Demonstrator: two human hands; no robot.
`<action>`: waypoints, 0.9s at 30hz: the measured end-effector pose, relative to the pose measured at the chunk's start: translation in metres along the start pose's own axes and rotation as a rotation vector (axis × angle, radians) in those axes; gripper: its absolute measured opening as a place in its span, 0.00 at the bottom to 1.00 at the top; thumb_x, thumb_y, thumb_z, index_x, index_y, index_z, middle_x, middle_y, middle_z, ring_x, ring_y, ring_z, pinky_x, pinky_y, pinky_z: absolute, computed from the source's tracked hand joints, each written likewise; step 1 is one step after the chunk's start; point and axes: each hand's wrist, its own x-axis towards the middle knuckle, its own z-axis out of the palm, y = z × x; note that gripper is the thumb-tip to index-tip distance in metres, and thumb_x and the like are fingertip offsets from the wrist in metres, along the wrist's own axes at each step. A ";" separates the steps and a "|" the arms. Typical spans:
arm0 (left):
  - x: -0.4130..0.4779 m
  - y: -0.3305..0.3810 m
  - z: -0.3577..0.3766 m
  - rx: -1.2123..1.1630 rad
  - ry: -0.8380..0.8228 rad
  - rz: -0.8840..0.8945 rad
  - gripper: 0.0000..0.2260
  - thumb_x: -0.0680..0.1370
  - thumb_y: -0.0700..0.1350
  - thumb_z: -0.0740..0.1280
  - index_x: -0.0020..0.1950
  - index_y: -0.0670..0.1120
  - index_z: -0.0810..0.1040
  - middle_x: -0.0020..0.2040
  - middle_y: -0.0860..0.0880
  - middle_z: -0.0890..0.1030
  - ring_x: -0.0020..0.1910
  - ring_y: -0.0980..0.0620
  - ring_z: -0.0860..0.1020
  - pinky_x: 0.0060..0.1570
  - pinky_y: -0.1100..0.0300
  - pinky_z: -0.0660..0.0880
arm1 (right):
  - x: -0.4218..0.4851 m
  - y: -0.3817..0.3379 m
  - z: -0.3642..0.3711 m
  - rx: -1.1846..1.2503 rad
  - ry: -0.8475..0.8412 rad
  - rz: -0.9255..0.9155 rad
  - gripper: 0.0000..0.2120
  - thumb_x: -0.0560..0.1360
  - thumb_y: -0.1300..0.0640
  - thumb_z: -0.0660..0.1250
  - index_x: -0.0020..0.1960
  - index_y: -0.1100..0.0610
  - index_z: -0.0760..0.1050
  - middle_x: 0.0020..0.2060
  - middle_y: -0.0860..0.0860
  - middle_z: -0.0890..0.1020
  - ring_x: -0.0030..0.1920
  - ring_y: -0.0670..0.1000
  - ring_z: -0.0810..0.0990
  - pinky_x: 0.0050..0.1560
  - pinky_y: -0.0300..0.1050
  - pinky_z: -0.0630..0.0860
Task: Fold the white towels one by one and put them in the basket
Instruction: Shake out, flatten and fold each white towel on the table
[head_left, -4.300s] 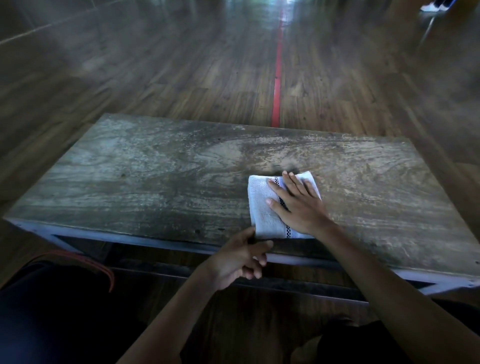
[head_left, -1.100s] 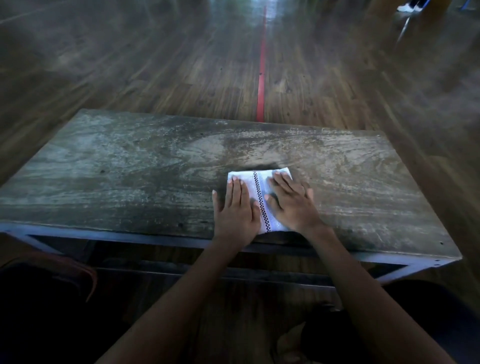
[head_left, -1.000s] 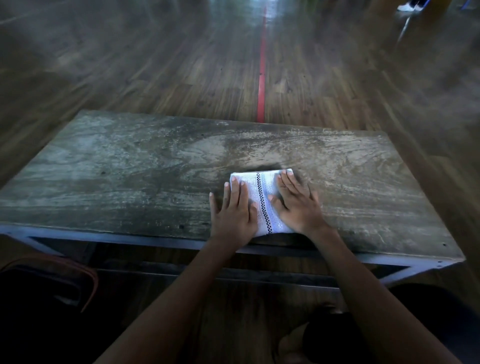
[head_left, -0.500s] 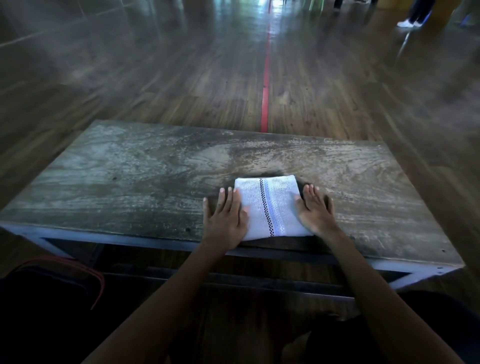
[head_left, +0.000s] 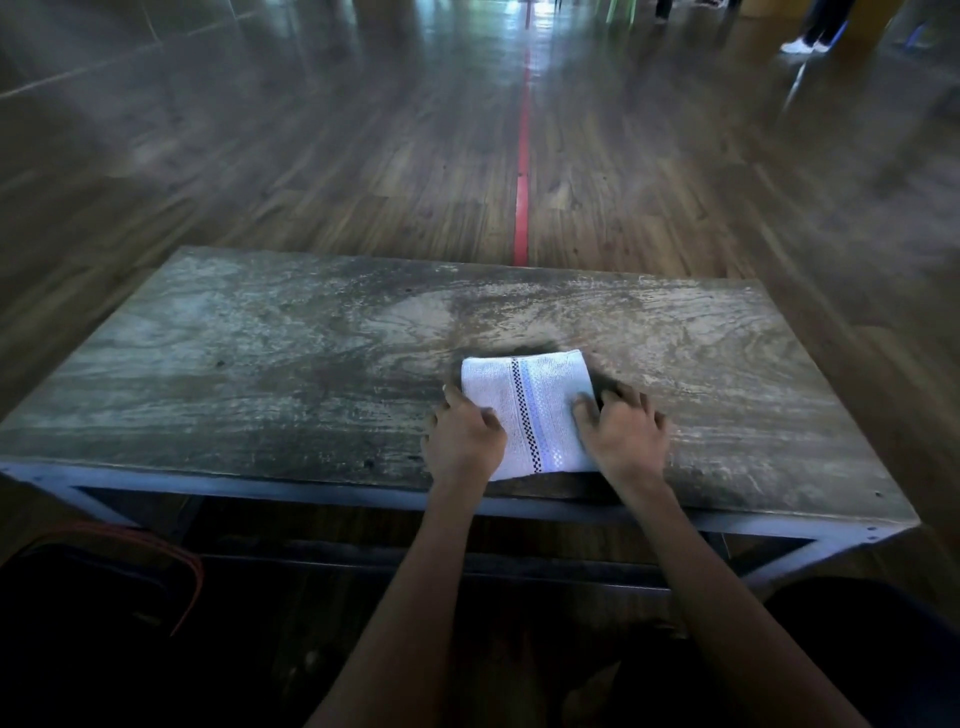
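- The wooden floor (head_left: 311, 171) fills the upper half: dark glossy planks, smeared by blur towards the edges, with glare at the far end. A narrow red line (head_left: 522, 197) runs straight along it and disappears behind the counter's far edge.
- The counter (head_left: 260, 364) is a long rectangular slab, grey-brown, worn and streaked with pale swirling grain. It sits on a bluish metal frame (head_left: 260, 491). Under it everything is in shadow, and its legs are barely readable.
- At the lower left lies a dark bulky shape (head_left: 78, 639), cut off by the picture's edge, with an orange cord (head_left: 192, 577) curving over it. What it is cannot be made out.
- At the lower right a second dark mass (head_left: 872, 654) is also cropped and featureless.
- The white towel (head_left: 540, 384) lies folded into a compact rectangle, close to the counter's near edge and right of centre. Its weave is coarse, and a black checked stripe beside a pale blue band runs from front to back. Both near corners are covered by the hands.
- The left hand (head_left: 465, 441) grasps the towel's left edge, fingers curled and thumb on the cloth. Its fingertips are tucked out of sight.
- The right hand (head_left: 623, 441) grasps the right edge likewise, knuckles raised.
- Far off at the top right, white shoes (head_left: 800, 45) and dark trouser legs are cut off above.
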 end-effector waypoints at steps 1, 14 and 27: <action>0.002 0.001 0.002 0.005 -0.004 0.003 0.29 0.80 0.49 0.58 0.76 0.40 0.51 0.68 0.40 0.71 0.69 0.40 0.66 0.65 0.42 0.66 | -0.002 -0.001 0.000 0.002 0.007 -0.007 0.24 0.79 0.42 0.52 0.54 0.60 0.77 0.60 0.58 0.75 0.64 0.59 0.68 0.63 0.55 0.62; -0.023 -0.007 -0.004 -0.745 -0.013 -0.063 0.28 0.78 0.40 0.63 0.76 0.45 0.57 0.70 0.45 0.68 0.60 0.49 0.74 0.52 0.60 0.70 | -0.006 -0.004 -0.012 0.651 -0.143 0.080 0.12 0.74 0.52 0.64 0.34 0.56 0.69 0.28 0.49 0.73 0.29 0.47 0.73 0.31 0.42 0.67; -0.069 0.005 -0.060 -0.945 -0.081 0.120 0.20 0.79 0.35 0.61 0.69 0.49 0.70 0.58 0.56 0.72 0.56 0.58 0.71 0.54 0.66 0.66 | -0.059 -0.007 -0.065 1.003 -0.010 -0.067 0.12 0.79 0.63 0.59 0.52 0.48 0.76 0.55 0.47 0.78 0.53 0.44 0.74 0.50 0.29 0.67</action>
